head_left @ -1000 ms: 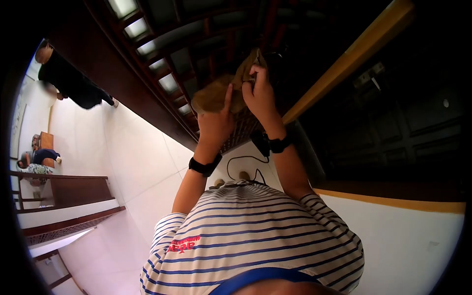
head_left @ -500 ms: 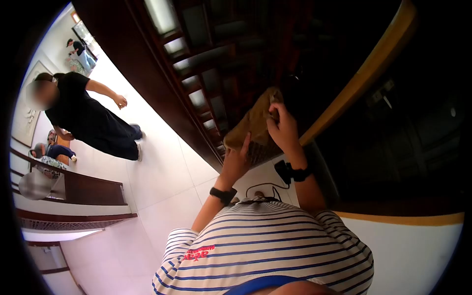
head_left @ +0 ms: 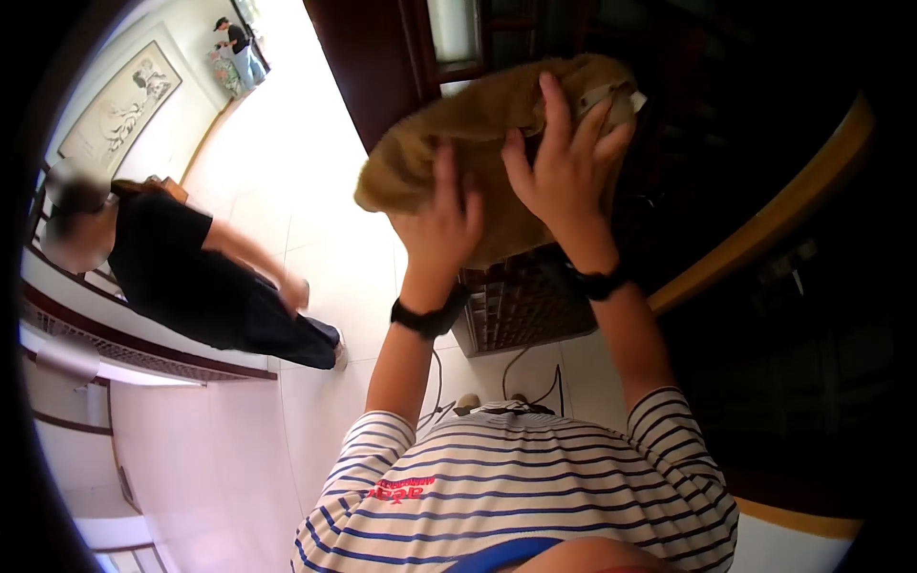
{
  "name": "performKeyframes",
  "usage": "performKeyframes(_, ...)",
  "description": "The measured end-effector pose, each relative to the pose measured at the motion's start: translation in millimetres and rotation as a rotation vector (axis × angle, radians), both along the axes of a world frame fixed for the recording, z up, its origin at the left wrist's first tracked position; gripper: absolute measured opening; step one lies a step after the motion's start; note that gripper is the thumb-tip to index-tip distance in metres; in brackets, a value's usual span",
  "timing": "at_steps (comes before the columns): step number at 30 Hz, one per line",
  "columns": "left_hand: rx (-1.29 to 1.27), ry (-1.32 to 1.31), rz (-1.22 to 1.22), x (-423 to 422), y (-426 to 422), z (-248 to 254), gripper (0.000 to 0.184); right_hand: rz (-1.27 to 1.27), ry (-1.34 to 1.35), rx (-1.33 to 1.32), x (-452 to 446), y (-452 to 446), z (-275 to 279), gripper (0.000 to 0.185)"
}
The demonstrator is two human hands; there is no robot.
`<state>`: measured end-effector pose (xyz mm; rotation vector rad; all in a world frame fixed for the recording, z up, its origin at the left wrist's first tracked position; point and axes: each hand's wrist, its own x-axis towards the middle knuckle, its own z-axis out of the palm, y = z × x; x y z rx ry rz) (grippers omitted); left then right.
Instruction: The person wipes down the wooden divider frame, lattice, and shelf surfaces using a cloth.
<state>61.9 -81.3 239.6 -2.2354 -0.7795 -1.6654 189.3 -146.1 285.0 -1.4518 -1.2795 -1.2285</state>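
Note:
A brown, fuzzy cloth (head_left: pixel 478 124) is spread in front of a dark lattice panel, with a small white tag at its upper right corner. My right hand (head_left: pixel 573 181) holds it near that corner, its thumb and fingers set apart across the fabric. Toward the lower left part of the cloth is my left hand (head_left: pixel 439 224); its fingers are somewhat blurred, some pointing up over the fabric and others bent. What lies behind the cloth is hidden. Each wrist wears a black band.
Dark wooden latticework (head_left: pixel 525 310) stands beneath the cloth. To the right runs a yellow-brown wooden edge (head_left: pixel 764 215) beside a dark area. A person in black (head_left: pixel 181 263) is at the left, another farther back (head_left: pixel 236 40). Cables (head_left: pixel 559 392) hang near my feet.
Both hands have risen and the brown cloth has spread wider and come up with them. The lattice panel has shifted in view. The person in black appears lower and closer.

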Motion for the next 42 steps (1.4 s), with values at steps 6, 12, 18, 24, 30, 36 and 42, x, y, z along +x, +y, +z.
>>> performKeyframes(6,0.108,0.091,0.071,0,12,-55,0.034,-0.200,-0.063,0.003,-6,14,-59,0.040)
performKeyframes(12,-0.189,0.285,-0.145,-16,3,-139,0.040,-0.105,-0.021,-0.132,-8,-1,-174,0.036)
performKeyframes(18,-0.361,0.387,-0.204,-25,-24,-192,0.035,-0.007,0.243,-0.617,-27,-39,-255,0.040)
performKeyframes(24,-0.411,0.394,-0.032,-50,-41,-199,0.041,0.459,0.469,-0.583,-49,-59,-270,0.044)
performKeyframes(30,-0.696,0.007,-0.119,-70,-33,-141,0.069,0.661,0.295,-0.554,-67,-60,-225,0.043)
performKeyframes(36,-0.303,0.058,-0.064,-36,23,-106,0.034,0.502,0.117,-0.414,-62,-11,-154,0.045)
performKeyframes(42,-0.583,-0.338,-0.493,-33,36,-92,0.049,0.166,-0.060,-0.345,-81,33,-232,0.039)
